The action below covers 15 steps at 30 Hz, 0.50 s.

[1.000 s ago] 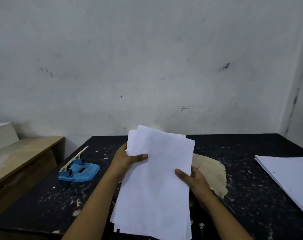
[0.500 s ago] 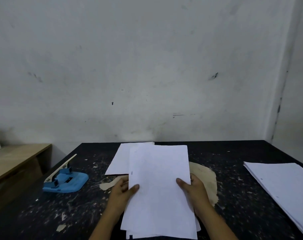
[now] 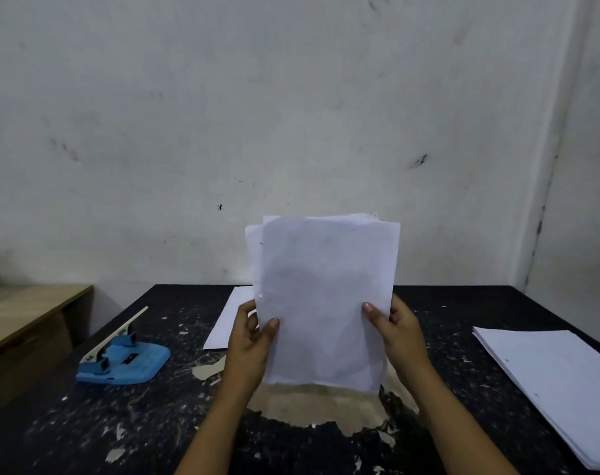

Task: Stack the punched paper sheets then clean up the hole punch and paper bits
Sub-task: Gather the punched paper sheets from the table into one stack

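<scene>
Holding paper sheets [image 3: 326,296] upright, both hands [image 3: 321,341].

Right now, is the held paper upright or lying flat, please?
Upright: both hands grip the sheets on edge above the table.

Paper sheaf [image 3: 326,299]: white, upright, bottom edge on table [image 3: 463,303] centre, top edges uneven, held at both sides. Single sheet [image 3: 228,320] flat behind it. Second stack [image 3: 552,382] flat near right edge, holes visible. Blue hole punch [image 3: 123,361] near left edge, lever raised. Paper bits [image 3: 185,332] scattered across table.
</scene>
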### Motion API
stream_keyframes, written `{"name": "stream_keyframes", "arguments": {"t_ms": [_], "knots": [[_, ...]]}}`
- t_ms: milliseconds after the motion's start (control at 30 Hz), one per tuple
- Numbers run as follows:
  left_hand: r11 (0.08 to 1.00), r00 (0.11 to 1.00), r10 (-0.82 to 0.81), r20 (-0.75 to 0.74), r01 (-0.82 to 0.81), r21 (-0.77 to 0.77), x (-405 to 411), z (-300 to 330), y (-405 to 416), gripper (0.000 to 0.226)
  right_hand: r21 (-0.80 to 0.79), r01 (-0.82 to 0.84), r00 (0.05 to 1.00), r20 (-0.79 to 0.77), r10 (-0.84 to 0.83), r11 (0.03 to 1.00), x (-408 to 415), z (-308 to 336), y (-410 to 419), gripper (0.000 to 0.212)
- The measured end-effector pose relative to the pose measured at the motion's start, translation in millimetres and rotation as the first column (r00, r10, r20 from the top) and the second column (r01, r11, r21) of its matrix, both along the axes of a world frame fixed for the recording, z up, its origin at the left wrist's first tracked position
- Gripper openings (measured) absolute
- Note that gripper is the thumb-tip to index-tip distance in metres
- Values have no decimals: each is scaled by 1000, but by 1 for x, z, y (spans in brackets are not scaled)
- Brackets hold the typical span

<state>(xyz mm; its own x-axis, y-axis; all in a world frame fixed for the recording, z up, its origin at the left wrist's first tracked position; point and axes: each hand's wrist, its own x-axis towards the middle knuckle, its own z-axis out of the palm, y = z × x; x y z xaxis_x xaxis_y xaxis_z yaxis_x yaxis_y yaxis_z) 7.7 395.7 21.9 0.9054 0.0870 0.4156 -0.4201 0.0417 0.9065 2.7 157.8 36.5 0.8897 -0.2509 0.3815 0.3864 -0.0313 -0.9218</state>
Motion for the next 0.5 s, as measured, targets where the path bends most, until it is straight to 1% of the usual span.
{"name": "stream_keyframes", "arguments": {"t_ms": [200, 333, 500], "knots": [[992, 998, -31, -55, 37, 117, 3, -30, -9, 24, -14, 5, 999, -52, -5, 1000, -5, -30, -6, 26], [987, 997, -31, -66, 41, 155, 4, -38, -13, 16, -24, -7, 998, -69, 5, 1000, -5, -35, -8, 27], [980, 994, -51, -99, 69, 185, 8, -44, -13, 19, -46, -18, 996, -93, 14, 999, -5, -40, -10, 27]]}}
